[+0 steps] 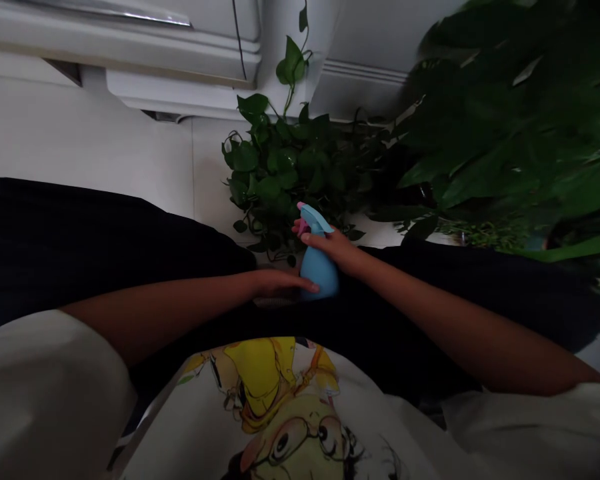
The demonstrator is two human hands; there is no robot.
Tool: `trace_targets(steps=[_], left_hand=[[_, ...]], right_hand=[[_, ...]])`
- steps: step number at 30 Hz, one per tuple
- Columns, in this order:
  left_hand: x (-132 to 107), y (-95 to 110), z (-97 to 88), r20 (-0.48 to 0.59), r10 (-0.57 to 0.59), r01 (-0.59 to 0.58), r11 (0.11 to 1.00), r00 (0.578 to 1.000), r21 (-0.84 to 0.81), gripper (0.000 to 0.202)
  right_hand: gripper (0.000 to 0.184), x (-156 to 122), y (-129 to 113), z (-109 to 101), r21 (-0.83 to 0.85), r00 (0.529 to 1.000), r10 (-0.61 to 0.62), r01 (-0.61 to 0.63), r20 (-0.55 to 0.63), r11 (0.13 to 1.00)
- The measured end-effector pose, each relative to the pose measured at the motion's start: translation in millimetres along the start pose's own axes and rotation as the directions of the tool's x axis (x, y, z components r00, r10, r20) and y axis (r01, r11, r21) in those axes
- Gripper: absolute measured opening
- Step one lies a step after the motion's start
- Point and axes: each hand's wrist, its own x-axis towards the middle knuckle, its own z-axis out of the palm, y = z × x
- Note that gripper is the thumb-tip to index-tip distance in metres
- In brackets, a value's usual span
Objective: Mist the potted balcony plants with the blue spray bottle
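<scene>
A light blue spray bottle (319, 268) with a pink trigger stands upright between my knees, its nozzle toward a leafy green pothos plant (280, 167) on the floor. My right hand (333, 245) is wrapped round the bottle's neck, a finger at the trigger. My left hand (280, 281) lies flat with fingers stretched out, its fingertips touching the bottle's lower side.
A bigger plant with broad dark leaves (505, 120) fills the right side. White furniture (180, 60) stands behind on the pale tiled floor (80, 140). My dark trousers (80, 240) and printed white shirt (280, 413) fill the foreground.
</scene>
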Motion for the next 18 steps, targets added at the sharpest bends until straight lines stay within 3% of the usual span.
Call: trace_targets(steps=[3, 8, 18], left_hand=[[1.9, -3.8, 0.0, 0.027, -0.019, 0.019, 1.0, 0.999, -0.019, 0.088], [-1.2, -5.4, 6.3, 0.053, -0.054, 0.056, 0.997, 0.997, -0.055, 0.081], [-2.9, -2.9, 1.3, -0.01, -0.007, 0.008, 0.999, 1.0, 0.049, 0.098]], right_hand=[[0.06, 2.5, 2.4, 2.0, -0.061, 0.996, 0.015, -0.02, -0.088, 0.998], [0.016, 5.1, 2.6, 6.1, -0.242, 0.987, -0.057, 0.019, -0.151, 0.97], [0.012, 3.1, -2.8, 9.4, -0.357, 0.982, -0.09, 0.026, -0.164, 0.934]])
